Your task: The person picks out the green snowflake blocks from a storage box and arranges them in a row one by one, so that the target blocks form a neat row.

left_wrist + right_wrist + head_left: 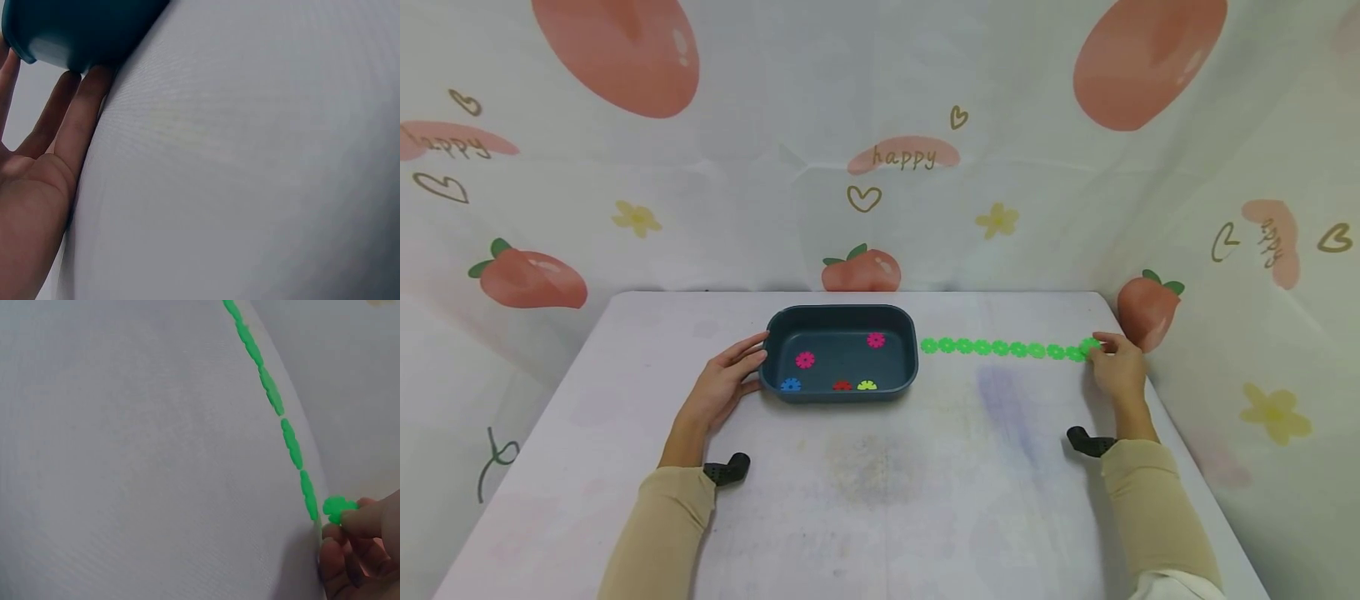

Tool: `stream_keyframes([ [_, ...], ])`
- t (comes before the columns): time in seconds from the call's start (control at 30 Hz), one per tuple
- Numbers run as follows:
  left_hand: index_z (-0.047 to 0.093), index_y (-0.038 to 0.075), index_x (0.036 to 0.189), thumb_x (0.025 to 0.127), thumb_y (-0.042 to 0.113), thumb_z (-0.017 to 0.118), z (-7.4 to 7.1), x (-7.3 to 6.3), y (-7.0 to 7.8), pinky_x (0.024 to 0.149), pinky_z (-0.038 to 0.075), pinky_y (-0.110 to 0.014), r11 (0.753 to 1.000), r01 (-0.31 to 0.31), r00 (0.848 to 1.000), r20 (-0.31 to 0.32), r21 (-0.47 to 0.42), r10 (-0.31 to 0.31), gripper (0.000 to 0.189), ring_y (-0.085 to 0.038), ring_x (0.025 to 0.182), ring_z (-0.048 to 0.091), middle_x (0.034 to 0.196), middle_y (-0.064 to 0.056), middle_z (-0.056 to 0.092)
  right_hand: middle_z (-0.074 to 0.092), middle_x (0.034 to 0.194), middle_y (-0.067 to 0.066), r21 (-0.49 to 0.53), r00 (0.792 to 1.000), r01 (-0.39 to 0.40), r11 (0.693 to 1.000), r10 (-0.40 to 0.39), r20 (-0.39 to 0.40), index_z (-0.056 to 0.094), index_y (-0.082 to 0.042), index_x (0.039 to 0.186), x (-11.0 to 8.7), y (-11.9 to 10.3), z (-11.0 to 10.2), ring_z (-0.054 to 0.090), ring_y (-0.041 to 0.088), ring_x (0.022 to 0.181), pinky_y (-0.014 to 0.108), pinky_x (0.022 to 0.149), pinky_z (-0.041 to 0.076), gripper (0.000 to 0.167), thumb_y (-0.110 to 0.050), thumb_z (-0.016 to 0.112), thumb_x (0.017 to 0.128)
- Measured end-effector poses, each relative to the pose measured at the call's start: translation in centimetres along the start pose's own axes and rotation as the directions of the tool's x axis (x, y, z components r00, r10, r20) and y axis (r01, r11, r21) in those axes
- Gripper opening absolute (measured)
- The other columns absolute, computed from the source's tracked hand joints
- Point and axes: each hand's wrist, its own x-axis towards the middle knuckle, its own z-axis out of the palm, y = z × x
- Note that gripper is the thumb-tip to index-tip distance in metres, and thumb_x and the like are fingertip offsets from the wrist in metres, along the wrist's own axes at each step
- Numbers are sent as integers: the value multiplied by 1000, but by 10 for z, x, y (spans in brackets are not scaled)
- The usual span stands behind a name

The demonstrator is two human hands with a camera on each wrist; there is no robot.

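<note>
A dark teal rectangular basin [842,397] stands at the back middle of the table. My left hand [721,382] touches its left side, the fingers stretched out along the wall; the left wrist view shows fingertips [94,78] against the basin's lower edge. At the far right, my right hand [1120,371] pinches a green flower-shaped disc [337,508] between thumb and fingers. That disc is just above the right end of a row of green flower discs [1000,347], which runs from beside the basin towards the hand.
In the basin lie two pink discs [805,360], a blue disc [791,384], a red disc [842,385] and a yellow-green disc [867,385]. The white table [880,500] meets a printed curtain [760,217] at the back and sides.
</note>
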Motion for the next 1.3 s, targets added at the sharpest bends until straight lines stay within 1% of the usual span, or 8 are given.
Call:
stream_keyframes([
  [0.23, 44, 25, 155, 98, 42, 66, -1, 1, -1, 90, 58, -20, 1000, 4, 1000, 9, 7, -4, 64, -5, 125, 54, 164, -11, 36, 56, 124, 25, -34, 998, -45, 998, 46, 34, 57, 2, 140, 0, 3, -3, 51, 36, 107, 33, 76, 39, 42, -12, 49, 101],
  [0.37, 45, 25, 155, 97, 42, 67, -2, 3, -2, 90, 58, -21, 1000, 11, 1000, 7, -2, -11, 64, -6, 125, 55, 163, -11, 37, 56, 127, 29, -96, 998, -42, 994, 47, 53, 56, 4, 140, 1, 2, -4, 52, 40, 109, 41, 81, 45, 43, -12, 48, 101],
  [0.53, 45, 25, 155, 98, 42, 66, -3, 3, -3, 91, 58, -21, 1000, 12, 1000, 12, -1, -12, 63, -5, 125, 54, 160, -8, 41, 58, 125, 32, -178, 997, -4, 984, 17, 74, 56, 8, 138, 1, 4, -3, 53, 44, 108, 55, 90, 47, 41, -11, 49, 102],
  [0.77, 44, 22, 156, 99, 39, 66, -5, 3, -1, 90, 58, -22, 1000, 7, 1000, 15, -12, -7, 63, -3, 122, 56, 155, -5, 46, 64, 119, 35, -270, 992, 121, 955, -105, 71, 62, 11, 129, 3, 8, -2, 57, 50, 113, 60, 96, 47, 37, -10, 53, 99],
  [0.93, 43, 20, 156, 99, 40, 67, -7, 4, -1, 91, 58, -22, 1000, -1, 1000, 31, -16, 2, 66, -1, 119, 58, 144, 4, 54, 62, 124, 34, -278, 992, 108, 954, -83, 99, 61, 10, 131, 1, 5, -1, 55, 50, 119, 62, 100, 46, 38, -11, 51, 101],
  [1.03, 42, 20, 156, 99, 40, 66, -8, 4, -1, 91, 58, -22, 1000, -1, 999, 42, -7, 1, 65, -1, 119, 58, 145, 3, 53, 56, 131, 38, -312, 989, 115, 943, -79, 126, 57, 11, 135, -1, 2, -1, 49, 53, 126, 64, 105, 42, 41, -12, 49, 102],
  [1.13, 43, 22, 156, 100, 40, 64, -9, 4, 1, 92, 57, -22, 1000, 7, 999, 53, 25, -8, 63, -1, 120, 57, 153, -4, 46, 46, 136, 42, -347, 985, 130, 929, -80, 154, 52, 10, 139, -5, -3, -2, 41, 58, 129, 67, 107, 38, 46, -17, 47, 102],
  [1.3, 43, 20, 156, 101, 41, 64, -14, 1, 11, 99, 56, -28, 987, -2, 997, 75, 161, -10, 62, -4, 124, 56, 162, -12, 38, 35, 139, 45, -363, 976, 160, 918, -94, 194, 44, 8, 145, -9, -18, -2, 38, 65, 123, 71, 102, 39, 56, -30, 49, 104],
])
